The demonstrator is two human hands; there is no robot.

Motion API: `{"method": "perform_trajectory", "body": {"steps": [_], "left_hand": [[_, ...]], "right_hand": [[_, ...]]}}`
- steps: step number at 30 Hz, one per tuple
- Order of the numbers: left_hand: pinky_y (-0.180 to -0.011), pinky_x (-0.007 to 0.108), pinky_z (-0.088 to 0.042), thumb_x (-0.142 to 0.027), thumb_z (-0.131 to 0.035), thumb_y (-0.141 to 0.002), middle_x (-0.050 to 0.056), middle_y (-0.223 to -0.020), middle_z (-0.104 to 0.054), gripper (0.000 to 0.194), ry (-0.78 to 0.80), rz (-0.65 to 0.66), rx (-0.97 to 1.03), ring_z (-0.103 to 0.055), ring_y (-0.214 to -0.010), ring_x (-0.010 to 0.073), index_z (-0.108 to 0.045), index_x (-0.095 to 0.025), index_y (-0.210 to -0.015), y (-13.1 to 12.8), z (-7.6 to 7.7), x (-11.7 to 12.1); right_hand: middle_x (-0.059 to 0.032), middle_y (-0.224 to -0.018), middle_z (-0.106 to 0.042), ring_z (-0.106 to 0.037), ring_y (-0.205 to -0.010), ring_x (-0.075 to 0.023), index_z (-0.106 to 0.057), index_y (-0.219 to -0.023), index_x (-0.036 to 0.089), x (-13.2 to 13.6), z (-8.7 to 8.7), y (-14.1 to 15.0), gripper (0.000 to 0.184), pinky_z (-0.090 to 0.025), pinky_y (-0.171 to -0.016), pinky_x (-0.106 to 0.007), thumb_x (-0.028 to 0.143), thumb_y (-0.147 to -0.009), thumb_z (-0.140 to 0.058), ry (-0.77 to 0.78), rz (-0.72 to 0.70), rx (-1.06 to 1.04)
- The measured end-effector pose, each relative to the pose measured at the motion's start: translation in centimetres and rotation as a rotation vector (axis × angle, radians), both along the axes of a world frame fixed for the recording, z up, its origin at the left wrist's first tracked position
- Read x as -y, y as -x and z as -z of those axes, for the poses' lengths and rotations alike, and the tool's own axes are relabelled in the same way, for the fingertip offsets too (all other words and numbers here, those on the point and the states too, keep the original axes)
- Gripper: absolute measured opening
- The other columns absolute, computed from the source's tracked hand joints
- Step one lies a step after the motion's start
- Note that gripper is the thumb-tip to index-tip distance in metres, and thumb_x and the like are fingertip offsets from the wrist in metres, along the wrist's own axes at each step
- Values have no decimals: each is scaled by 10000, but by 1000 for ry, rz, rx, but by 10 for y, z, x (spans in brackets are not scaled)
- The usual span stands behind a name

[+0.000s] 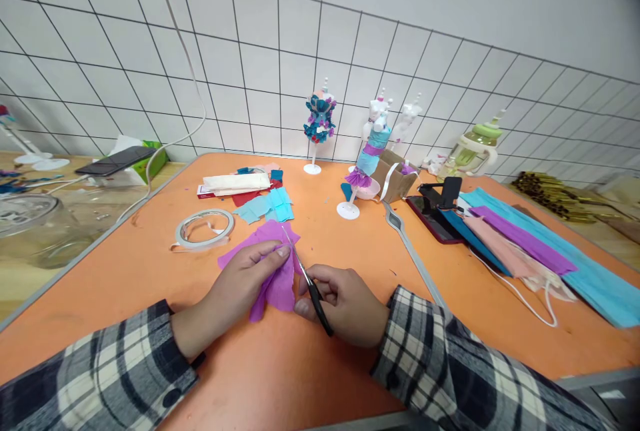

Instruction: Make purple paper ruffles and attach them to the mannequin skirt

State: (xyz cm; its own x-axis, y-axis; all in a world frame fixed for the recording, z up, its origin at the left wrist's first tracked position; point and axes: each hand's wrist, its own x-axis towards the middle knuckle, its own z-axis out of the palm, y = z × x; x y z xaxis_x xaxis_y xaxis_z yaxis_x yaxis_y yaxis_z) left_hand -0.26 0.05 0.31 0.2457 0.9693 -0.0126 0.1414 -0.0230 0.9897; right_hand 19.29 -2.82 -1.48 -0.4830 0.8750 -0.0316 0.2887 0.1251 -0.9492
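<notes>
My left hand (250, 279) is closed on a piece of purple crepe paper (281, 291), pinched between thumb and fingers, with its loose folds hanging over the orange table (200, 388). In my right hand (347, 304) are black-handled scissors (316, 298), their blades pointing away from me and lying against the paper's right part. Whether the blades have paper between them I cannot tell. Beyond my left hand lie a roll of double-sided tape (183, 230) and light blue paper pieces (275, 204). A small dress form (369, 162) wrapped in blue and purple paper stands farther back.
Behind are a decorated dress form (320, 118) and a brown box (397, 174). On the right lie a phone (420, 218), a phone stand (450, 191) and long crepe paper strips (590, 271). A green-lidded bottle (473, 151) stands behind them. A white cable (187, 51) hangs at left.
</notes>
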Motion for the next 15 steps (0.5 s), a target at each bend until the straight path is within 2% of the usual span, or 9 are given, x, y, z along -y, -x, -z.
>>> {"method": "perform_trajectory", "body": {"steps": [10, 15], "left_hand": [[-509, 234, -417, -516, -635, -855, 4, -604, -623, 381, -10, 73, 62, -528, -546, 140, -642, -196, -648, 0, 0, 1], [-396, 220, -343, -532, -591, -898, 1, -651, -655, 388, 60, 98, 70, -500, -452, 110, -654, -183, -739, 3, 7, 1]], "right_hand": [[83, -577, -384, -313, -525, -83, -581, -873, 214, 0, -2, 2, 303, -232, -488, -224, 468, -820, -738, -1, -4, -10], [77, -595, -391, -313, -536, -85, -580, -867, 213, 0, 2, 2, 298, -241, -506, -234, 470, -830, -726, -3, 12, -13]]}}
